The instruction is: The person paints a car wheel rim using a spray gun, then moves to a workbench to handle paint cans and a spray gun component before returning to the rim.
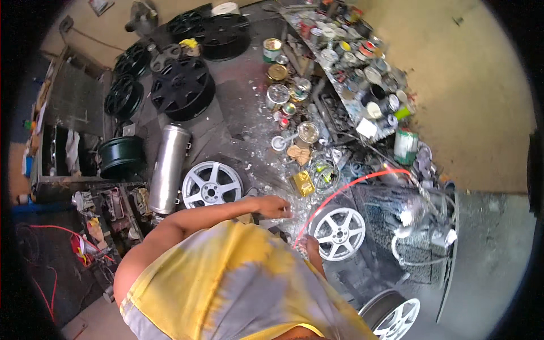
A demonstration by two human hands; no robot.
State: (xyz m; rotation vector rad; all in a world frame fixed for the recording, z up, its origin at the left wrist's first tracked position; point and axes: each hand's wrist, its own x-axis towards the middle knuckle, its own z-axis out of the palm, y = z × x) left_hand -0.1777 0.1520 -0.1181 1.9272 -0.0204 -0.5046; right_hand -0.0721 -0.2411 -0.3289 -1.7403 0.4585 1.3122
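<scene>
My left hand reaches across in front of my body, its fingers loosely stretched and nothing visible in them. Below it and to the right, my right hand looks curled, close to the left edge of a silver-white alloy wheel. A red hose arcs over that wheel and comes down beside my right hand. Whatever that hand holds is hidden. Another silver alloy wheel lies flat on the floor left of my left hand. A third white wheel stands at the lower right.
Paint cans and a yellow tin stand on the splattered floor ahead. A cluttered bench holds many more cans. Left lie a silver cylinder tank, a dark green rim and black wheels. A paint-covered board is at right.
</scene>
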